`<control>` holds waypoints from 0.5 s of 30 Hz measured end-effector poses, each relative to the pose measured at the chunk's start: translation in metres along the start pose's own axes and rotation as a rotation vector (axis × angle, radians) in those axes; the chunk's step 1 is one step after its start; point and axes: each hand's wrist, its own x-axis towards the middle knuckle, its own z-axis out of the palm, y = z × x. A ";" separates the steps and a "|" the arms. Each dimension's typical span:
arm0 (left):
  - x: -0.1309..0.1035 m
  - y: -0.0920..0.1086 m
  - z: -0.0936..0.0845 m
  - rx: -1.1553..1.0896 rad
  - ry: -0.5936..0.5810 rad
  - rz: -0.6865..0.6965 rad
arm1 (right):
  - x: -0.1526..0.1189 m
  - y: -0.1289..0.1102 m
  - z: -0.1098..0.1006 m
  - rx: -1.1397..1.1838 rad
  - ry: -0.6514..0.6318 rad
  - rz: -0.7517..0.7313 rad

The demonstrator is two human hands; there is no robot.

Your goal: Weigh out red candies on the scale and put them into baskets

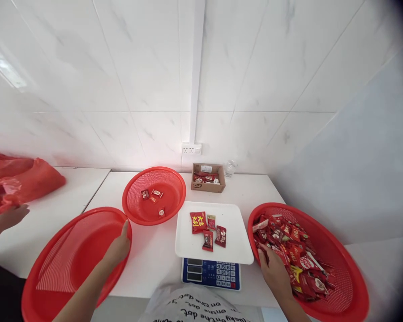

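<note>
My left hand point(118, 245) is closed on the right rim of a red plastic basket point(83, 243), which is tilted and has no packets visible in it. To the right, my right hand point(273, 268) reaches over the near-left rim of another red basket point(351, 286). Its fingers are curled among wrapped snack packets point(295, 250); whatever they pinch is hidden. Between my hands stands a digital scale point(211, 273) with a white tray point(235, 246). On the tray lie a large red packet point(198, 222), a small gold-and-pink packet point(211, 222) and two dark red packets point(220, 236).
Behind the scale tray, a red basket point(154, 194) holds several small packets. A cardboard box point(208, 181) of packets and a clear plastic item point(230, 168) stand by the wall. At far left, another person's hand point(11, 217) touches red plastic bags point(30, 179).
</note>
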 end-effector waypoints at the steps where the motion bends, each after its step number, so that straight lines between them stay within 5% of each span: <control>1: 0.001 0.008 -0.001 0.021 -0.043 0.008 | 0.000 0.001 0.001 -0.011 -0.001 0.003; 4: 0.007 0.032 -0.006 0.111 -0.142 0.068 | 0.001 0.005 0.004 -0.043 0.017 0.010; 7: 0.016 0.043 -0.013 0.227 -0.119 0.136 | 0.001 0.007 0.006 -0.068 0.039 0.017; 15: 0.049 0.023 -0.029 0.409 0.099 0.252 | 0.000 0.000 0.004 -0.119 0.052 0.045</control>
